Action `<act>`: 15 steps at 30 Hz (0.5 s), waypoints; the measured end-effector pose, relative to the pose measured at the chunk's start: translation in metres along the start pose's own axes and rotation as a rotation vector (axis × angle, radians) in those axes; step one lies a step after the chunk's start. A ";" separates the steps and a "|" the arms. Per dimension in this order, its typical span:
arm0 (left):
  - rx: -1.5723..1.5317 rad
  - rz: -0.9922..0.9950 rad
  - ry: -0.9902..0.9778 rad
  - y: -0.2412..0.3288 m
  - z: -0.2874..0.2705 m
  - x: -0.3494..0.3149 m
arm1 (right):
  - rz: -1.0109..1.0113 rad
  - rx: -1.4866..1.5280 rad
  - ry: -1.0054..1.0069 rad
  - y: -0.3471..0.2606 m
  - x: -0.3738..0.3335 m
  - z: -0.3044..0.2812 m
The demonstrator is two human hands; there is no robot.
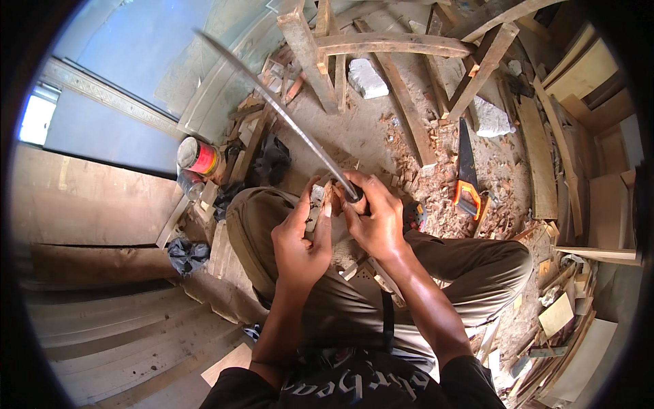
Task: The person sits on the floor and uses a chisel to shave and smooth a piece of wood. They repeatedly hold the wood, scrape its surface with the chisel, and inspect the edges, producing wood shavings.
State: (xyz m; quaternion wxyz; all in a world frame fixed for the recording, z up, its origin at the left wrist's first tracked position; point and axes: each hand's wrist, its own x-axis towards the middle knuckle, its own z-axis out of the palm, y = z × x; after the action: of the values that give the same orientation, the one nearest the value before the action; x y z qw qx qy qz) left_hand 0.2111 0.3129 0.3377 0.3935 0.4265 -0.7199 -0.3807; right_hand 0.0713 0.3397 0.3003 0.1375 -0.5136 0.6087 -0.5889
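Observation:
My right hand is closed round the short wooden handle of a long knife. Its narrow, slightly curved blade points away from me to the far left, up off the ground. My left hand grips a small rough block, greyish on its face and brown along one edge; whether it is wood or stone I cannot tell. Both hands are close together above my crossed legs, the block just left of the knife's handle. My fingers hide part of the handle and the lower part of the block.
A handsaw with an orange and black handle lies on wood chips to the right. Ahead stands a wooden frame beside white chunks. A red-labelled can and black plastic are left; boards and scraps lie right.

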 end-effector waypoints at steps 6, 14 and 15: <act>0.052 0.039 -0.160 0.004 -0.013 0.000 | 0.403 0.292 0.132 0.014 0.027 -0.005; 0.070 0.077 0.116 -0.013 -0.013 0.015 | 0.315 0.069 0.209 0.048 0.000 -0.014; 0.058 0.032 0.113 -0.015 -0.014 0.020 | 0.377 0.110 0.179 0.044 -0.005 -0.013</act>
State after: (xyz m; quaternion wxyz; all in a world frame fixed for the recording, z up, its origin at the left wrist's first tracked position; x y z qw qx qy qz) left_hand 0.2215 0.2870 0.3348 0.4272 0.4469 -0.7141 -0.3285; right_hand 0.0430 0.3414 0.2642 0.2186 -0.3282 0.6707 -0.6283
